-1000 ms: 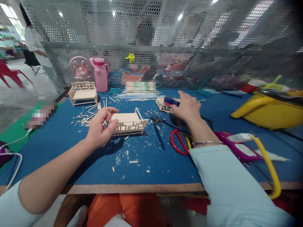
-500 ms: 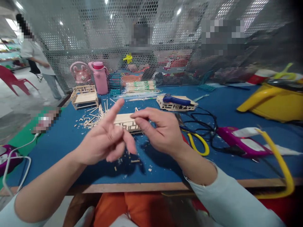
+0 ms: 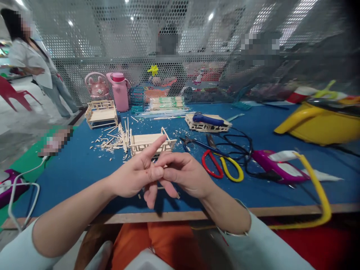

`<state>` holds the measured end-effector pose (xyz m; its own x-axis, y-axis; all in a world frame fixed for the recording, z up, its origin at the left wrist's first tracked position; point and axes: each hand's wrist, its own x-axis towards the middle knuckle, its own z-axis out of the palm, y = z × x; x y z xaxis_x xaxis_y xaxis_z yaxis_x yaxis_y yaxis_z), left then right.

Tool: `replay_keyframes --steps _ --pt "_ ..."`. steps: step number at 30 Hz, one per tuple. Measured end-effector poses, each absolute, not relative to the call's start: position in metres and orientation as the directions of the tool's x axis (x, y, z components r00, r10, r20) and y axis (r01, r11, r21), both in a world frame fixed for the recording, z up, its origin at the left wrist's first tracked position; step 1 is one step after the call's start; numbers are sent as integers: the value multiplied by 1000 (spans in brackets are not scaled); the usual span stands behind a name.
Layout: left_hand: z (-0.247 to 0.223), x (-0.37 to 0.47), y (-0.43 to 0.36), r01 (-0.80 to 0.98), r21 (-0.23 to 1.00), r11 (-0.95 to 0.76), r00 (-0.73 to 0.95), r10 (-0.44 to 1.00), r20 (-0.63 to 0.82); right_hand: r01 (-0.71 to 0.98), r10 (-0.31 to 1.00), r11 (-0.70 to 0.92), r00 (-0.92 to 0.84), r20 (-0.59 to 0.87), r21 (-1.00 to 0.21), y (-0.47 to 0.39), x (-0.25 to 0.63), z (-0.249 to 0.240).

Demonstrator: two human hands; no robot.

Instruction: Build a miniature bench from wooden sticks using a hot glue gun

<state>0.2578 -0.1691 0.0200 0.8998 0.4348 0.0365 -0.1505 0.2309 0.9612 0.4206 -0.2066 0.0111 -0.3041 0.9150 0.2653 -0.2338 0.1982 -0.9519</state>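
A left hand (image 3: pixel 132 178), index finger outstretched, meets a right hand (image 3: pixel 189 174) with thumb and forefinger pinched at the centre of the frame, though whether any sliver of wood is gripped between them cannot be told. Just beyond sits one stick bench (image 3: pixel 143 139), slatted seat and latticework in place and apparently well advanced, while a second bench (image 3: pixel 101 117), seemingly complete, stands at upper left. Right of centre, a third stick piece (image 3: pixel 196 126) bears one blue glue gun (image 3: pixel 209 119); loose sticks (image 3: pixel 123 137), too many to count, and one packet of sticks (image 3: pixel 168 102) remain unbuilt.
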Motion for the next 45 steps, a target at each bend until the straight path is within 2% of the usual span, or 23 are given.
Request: replay_keyframes --steps 5,8,11,14,16,19,23,26,28,30,32,35,38,43,45 --pt "16 262 -170 -107 981 159 868 497 14 -262 957 279 0 289 -924 -214 419 -4" --pt "14 262 -171 -80 995 61 858 513 38 -292 971 235 42 233 -927 -217 417 -12" --pt "10 262 -170 -59 981 -186 753 637 166 -305 966 251 141 218 -919 -220 413 -18" --pt "6 261 -166 14 872 -490 606 698 382 -267 966 236 172 195 -934 -223 407 -18" --pt "6 259 -162 90 768 -635 579 660 478 -176 967 226 159 199 -958 -224 406 -15" --pt "6 257 -157 155 645 -748 606 588 536 101 952 255 147 268 -962 -227 408 -10" --pt "2 257 -158 180 542 -821 618 523 587 491 915 298 97 392 -818 -232 415 -4" --pt "1 257 -159 186 463 -866 624 469 626 583 869 361 73 489 -728 -233 417 -2" --pt "4 255 -157 217 344 -914 587 404 702 608 857 370 69 511 -703 -231 417 -3" --pt "11 250 -150 299 204 -932 511 337 791 645 878 329 60 475 -690 -228 419 -6" --pt "16 245 -139 394 152 -907 472 341 813 694 908 273 44 418 -666 -225 422 -9" --pt "15 240 -123 489 197 -850 555 478 681 736 930 248 2 369 -629 -222 428 -14" --pt "5 242 -112 514 311 -799 563 588 581 748 918 265 -2 397 -608 -220 432 -15" --pt "0 248 -114 435 476 -764 410 639 651 652 896 261 111 431 -712 -218 433 -8" --pt "3 248 -118 403 533 -744 327 661 675 632 876 290 126 466 -718 -218 434 3"
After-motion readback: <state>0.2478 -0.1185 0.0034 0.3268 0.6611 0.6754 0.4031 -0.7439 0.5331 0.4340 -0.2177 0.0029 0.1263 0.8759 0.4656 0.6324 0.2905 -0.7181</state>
